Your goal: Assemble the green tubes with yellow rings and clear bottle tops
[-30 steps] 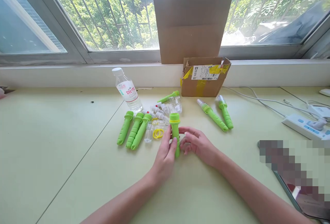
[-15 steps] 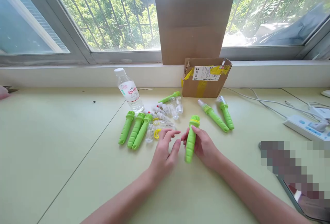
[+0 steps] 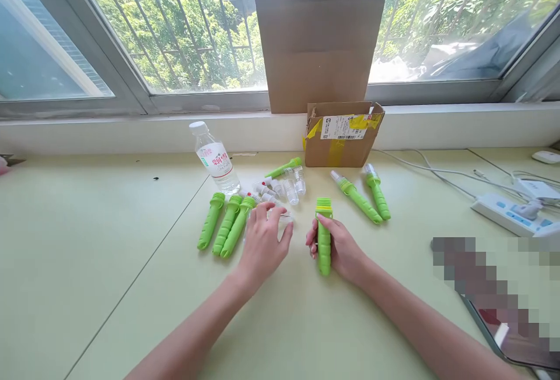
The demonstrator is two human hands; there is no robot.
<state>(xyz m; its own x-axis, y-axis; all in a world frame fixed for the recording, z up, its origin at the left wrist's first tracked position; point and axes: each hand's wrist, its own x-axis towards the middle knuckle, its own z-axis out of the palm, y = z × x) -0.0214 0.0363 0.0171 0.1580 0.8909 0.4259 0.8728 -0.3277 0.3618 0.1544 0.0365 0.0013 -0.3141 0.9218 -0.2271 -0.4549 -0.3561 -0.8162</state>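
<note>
My right hand [image 3: 343,247] is wrapped round a green ribbed handle [image 3: 324,246], upright with its threaded top and a yellow ring showing. My left hand [image 3: 265,243] has its fingers apart and curved over the clear plastic pieces [image 3: 286,215], hiding some of them; whether its fingertips touch any cannot be told. Left of it lie three green handles [image 3: 226,227] side by side. Behind it are several clear caps [image 3: 290,191], white pieces [image 3: 277,186] and another green handle [image 3: 284,167]. On the right, two green handles [image 3: 362,200] have clear tops.
A water bottle [image 3: 217,161] stands behind the handles on the left. An open cardboard box [image 3: 341,145] is near the wall. A power strip [image 3: 503,212] with cables lies at the right, and a phone [image 3: 503,327], partly pixelated, is at the lower right.
My left hand has moved left and slightly up, over the clear pieces and yellow rings. The handle in my right hand is now more upright. The view has shifted slightly.
</note>
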